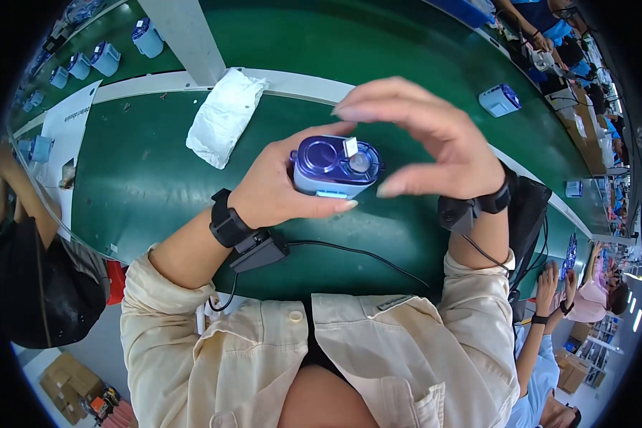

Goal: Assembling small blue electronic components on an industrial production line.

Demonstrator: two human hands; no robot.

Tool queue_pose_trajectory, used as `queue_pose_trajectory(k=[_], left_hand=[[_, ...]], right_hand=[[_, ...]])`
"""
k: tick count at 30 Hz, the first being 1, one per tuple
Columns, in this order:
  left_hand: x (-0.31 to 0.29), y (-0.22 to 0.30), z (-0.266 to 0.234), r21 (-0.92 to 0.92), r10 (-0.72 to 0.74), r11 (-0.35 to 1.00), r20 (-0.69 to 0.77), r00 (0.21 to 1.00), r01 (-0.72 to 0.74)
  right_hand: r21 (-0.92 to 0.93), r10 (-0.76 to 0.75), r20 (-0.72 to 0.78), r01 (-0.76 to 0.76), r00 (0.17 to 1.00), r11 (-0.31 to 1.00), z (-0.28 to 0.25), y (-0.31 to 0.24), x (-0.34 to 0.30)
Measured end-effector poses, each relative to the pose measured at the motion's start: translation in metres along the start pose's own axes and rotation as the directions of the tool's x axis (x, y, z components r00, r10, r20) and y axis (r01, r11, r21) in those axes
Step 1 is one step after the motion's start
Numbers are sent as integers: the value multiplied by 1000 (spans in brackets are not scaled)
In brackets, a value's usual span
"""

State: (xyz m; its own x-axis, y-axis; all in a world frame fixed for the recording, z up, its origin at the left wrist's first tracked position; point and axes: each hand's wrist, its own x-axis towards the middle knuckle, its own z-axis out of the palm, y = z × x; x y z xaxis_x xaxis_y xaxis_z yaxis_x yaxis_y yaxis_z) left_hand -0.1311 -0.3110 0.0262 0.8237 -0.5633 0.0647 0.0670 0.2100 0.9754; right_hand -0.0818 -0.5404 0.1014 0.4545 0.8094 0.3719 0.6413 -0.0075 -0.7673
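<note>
My left hand (275, 181) is wrapped round the left end of a small oval device (322, 156), thumb along its near side. The device has a light-blue body and a glossy purple-blue top with two round parts; its exact kind I cannot tell. A small white square tag (350, 147) stands up from the top. To the right, my right hand (446, 146) curves around the device's other end without touching it, fingers and thumb wide apart, holding nothing. Beyond my left hand lies a crumpled white cloth or paper wad (225, 118) on the green table (143, 171).
Several similar blue devices stand on the green belt (299, 43) at the far left, and another (500, 100) at the right. A pale metal post (185, 39) rises behind the cloth. A black cable (357, 247) crosses the table's near part. Co-workers sit on both sides.
</note>
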Motion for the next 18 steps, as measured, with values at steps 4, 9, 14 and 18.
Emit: queue_pose_trajectory(k=[4,9,14,18], left_hand=[[-1,-1,5,213,69,976,-82,994,-51],[2,-2,5,373,126,923,-74,989,-90],[2,-12,7,543,259,835,-254,932,-84],[2,-15,10,633,379,770,-356,854,-77]], right_hand=[[-106,3,-25,-5,1000,994,-4,0,-2],[-230,-62,0,60,998,971,1,3,4],[-144,233,-175,-259,956,955,20,0,5],[-47,339,-439,-397,832,916,45,2,7]])
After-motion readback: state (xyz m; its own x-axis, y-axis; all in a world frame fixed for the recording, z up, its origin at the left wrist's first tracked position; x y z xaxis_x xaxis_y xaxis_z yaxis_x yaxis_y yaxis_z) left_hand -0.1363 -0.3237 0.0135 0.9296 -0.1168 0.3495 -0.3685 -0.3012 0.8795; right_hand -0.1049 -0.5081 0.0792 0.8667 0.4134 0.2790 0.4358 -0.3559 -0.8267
